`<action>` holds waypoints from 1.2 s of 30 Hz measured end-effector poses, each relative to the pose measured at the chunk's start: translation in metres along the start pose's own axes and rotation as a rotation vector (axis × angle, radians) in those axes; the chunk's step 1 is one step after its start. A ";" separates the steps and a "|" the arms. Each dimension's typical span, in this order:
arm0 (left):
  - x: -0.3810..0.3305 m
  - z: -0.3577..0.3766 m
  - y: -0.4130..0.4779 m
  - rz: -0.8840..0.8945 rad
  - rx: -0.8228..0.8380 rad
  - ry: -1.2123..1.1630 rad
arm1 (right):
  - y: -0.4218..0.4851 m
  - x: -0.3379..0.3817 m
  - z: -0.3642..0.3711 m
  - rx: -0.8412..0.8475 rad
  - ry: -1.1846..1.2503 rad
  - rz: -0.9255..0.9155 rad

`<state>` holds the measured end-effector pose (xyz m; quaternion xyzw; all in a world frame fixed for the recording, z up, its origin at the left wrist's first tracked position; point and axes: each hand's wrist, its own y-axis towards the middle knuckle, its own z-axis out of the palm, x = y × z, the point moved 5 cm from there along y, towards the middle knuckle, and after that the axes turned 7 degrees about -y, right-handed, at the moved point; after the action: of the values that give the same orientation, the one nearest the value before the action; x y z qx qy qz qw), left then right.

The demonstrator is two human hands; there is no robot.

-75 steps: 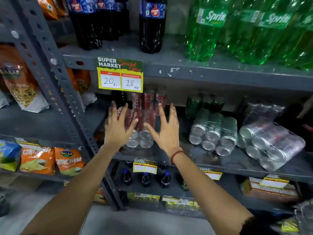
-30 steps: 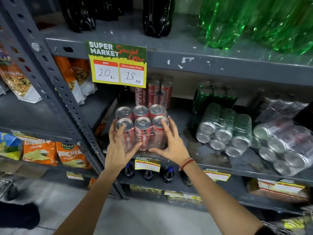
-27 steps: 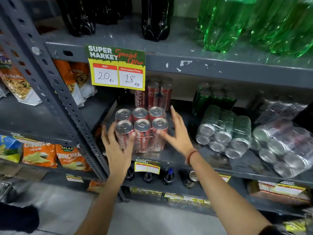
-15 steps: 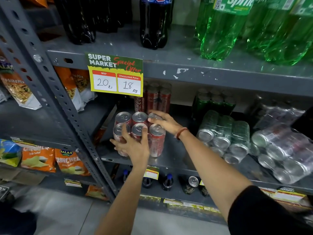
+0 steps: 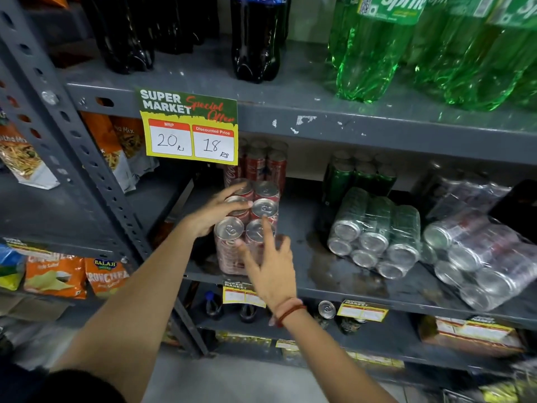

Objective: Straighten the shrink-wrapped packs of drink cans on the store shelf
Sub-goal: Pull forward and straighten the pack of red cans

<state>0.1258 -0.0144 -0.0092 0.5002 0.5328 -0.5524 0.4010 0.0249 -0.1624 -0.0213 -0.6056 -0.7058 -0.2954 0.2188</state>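
My right hand is nearest, fingers spread wide, fingertips grazing the front of the red can pack and gripping nothing; half a second ago it lay across the pack's top. My left hand has moved from the pack's front to its left side and top, fingers curled over the cans, pressing rather than clasping. The pack now runs front to back, two cans wide and three deep, six lids counted, upright at the front left of the grey shelf. To its right two more wrapped packs lie tipped on their sides: a green-can pack and a silver-can pack. Behind stand upright Coca-Cola cans. Above, a price tag reads "SUPER MARKET Special Offer, MRP 20, Discounted Price 18". Sprite bottles top the upper shelf.
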 end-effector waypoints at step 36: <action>0.008 -0.041 -0.028 0.051 -0.105 0.548 | 0.057 -0.014 0.005 0.002 -0.129 -0.016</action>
<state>0.1023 0.0302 -0.0094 0.6226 0.6366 -0.3578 0.2812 0.0834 -0.1645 -0.0256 -0.6175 -0.7235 -0.2568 0.1710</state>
